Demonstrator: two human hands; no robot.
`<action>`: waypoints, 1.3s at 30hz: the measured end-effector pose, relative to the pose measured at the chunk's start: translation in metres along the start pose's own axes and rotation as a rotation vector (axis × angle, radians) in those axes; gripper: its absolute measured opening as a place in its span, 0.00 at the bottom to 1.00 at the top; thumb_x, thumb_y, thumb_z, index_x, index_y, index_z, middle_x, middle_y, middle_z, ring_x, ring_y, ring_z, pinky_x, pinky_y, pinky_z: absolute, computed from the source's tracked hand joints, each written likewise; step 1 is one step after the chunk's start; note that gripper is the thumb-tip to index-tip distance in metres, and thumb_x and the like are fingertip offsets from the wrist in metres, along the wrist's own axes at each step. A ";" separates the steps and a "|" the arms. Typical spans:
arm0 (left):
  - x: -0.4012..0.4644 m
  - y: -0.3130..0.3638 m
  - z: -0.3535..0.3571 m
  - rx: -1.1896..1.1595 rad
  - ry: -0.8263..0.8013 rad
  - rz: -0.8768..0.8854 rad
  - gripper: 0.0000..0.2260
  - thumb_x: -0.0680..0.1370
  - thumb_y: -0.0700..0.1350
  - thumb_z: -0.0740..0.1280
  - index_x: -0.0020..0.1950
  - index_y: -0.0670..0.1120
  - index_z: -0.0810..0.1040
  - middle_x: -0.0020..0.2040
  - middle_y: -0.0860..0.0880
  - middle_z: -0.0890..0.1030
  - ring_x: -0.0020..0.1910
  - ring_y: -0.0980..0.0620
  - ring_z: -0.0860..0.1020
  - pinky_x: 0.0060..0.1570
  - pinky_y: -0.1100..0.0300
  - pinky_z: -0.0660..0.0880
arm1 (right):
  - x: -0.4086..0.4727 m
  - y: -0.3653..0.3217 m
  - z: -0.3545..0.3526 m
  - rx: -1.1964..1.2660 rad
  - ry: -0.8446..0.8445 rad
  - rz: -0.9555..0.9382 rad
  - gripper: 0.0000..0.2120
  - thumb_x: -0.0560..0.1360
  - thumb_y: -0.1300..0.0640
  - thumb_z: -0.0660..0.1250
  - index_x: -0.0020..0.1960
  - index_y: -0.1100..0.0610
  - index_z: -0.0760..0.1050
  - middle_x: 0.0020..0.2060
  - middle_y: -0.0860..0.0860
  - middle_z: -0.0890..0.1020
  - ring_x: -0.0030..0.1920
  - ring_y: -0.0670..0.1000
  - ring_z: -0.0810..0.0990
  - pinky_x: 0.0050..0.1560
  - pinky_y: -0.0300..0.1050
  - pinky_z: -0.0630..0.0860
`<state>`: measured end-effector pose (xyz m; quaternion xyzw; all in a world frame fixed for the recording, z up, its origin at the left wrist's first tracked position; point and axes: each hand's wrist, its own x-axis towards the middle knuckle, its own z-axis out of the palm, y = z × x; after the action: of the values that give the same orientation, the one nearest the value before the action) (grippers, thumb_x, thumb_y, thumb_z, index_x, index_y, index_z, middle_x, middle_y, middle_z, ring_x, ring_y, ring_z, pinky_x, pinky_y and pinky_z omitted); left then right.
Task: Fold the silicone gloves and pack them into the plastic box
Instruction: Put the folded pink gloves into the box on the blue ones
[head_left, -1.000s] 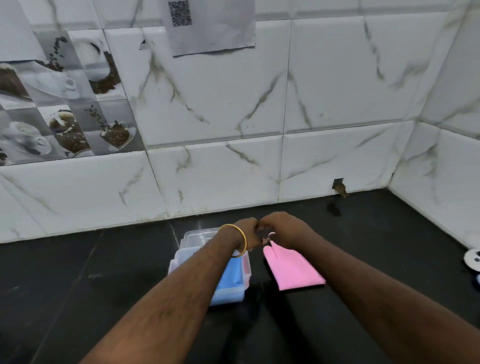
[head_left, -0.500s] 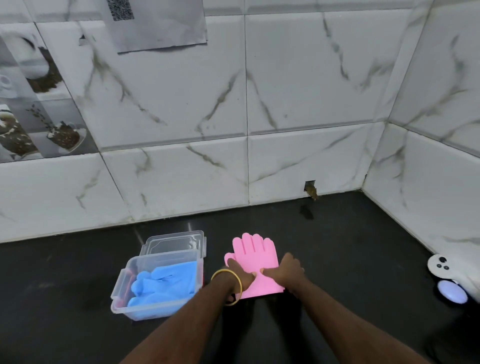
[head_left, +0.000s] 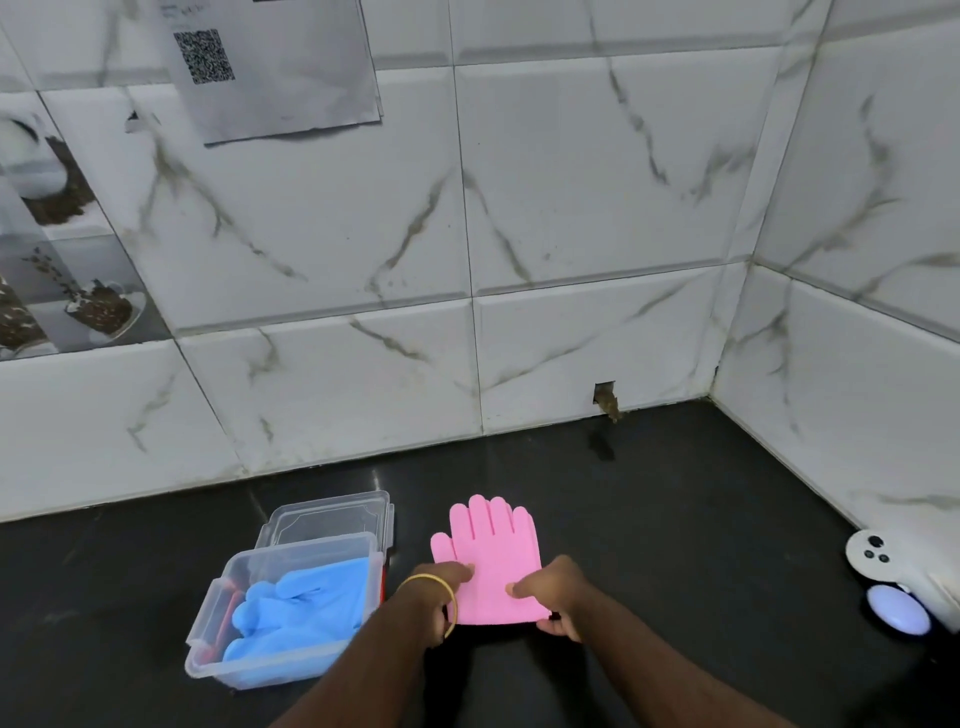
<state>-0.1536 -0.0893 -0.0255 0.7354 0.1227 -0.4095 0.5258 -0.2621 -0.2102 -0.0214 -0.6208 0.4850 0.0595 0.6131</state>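
The pink glove's (head_left: 491, 564) cuff corners hide under the left hand (head_left: 434, 605) and right hand (head_left: 558, 597), while the white device (head_left: 883, 571) runs off the right edge

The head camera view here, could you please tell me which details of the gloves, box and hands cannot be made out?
- Pink silicone glove: cuff corners hidden under left hand and right hand.
- Clear plastic box: the blue silicone gloves hide its floor; their number is unclear.
- Red item inside: too small.
- Forearms: cut off by the bottom edge.
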 end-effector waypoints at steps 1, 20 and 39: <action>-0.002 0.003 0.000 -0.010 -0.029 -0.016 0.06 0.76 0.40 0.70 0.47 0.38 0.75 0.40 0.43 0.78 0.37 0.45 0.77 0.33 0.55 0.71 | -0.001 -0.001 -0.001 0.016 -0.016 0.020 0.22 0.70 0.61 0.75 0.60 0.61 0.71 0.55 0.57 0.80 0.49 0.53 0.80 0.40 0.46 0.77; -0.033 0.037 0.004 -0.194 -0.150 0.076 0.14 0.73 0.35 0.65 0.59 0.37 0.75 0.53 0.35 0.82 0.46 0.38 0.81 0.37 0.51 0.79 | -0.010 -0.012 0.003 0.602 -0.091 0.003 0.12 0.71 0.61 0.75 0.51 0.66 0.79 0.31 0.55 0.83 0.25 0.48 0.78 0.24 0.37 0.75; -0.030 0.041 -0.070 -0.438 -0.235 0.239 0.19 0.70 0.43 0.74 0.60 0.43 0.77 0.54 0.39 0.82 0.54 0.39 0.80 0.57 0.43 0.77 | -0.056 -0.035 0.084 0.946 -0.033 -0.315 0.14 0.74 0.63 0.71 0.59 0.66 0.77 0.49 0.62 0.85 0.44 0.57 0.87 0.35 0.47 0.82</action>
<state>-0.1141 -0.0378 0.0319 0.5611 0.0590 -0.3908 0.7273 -0.2238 -0.1201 0.0202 -0.3393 0.3496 -0.2505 0.8366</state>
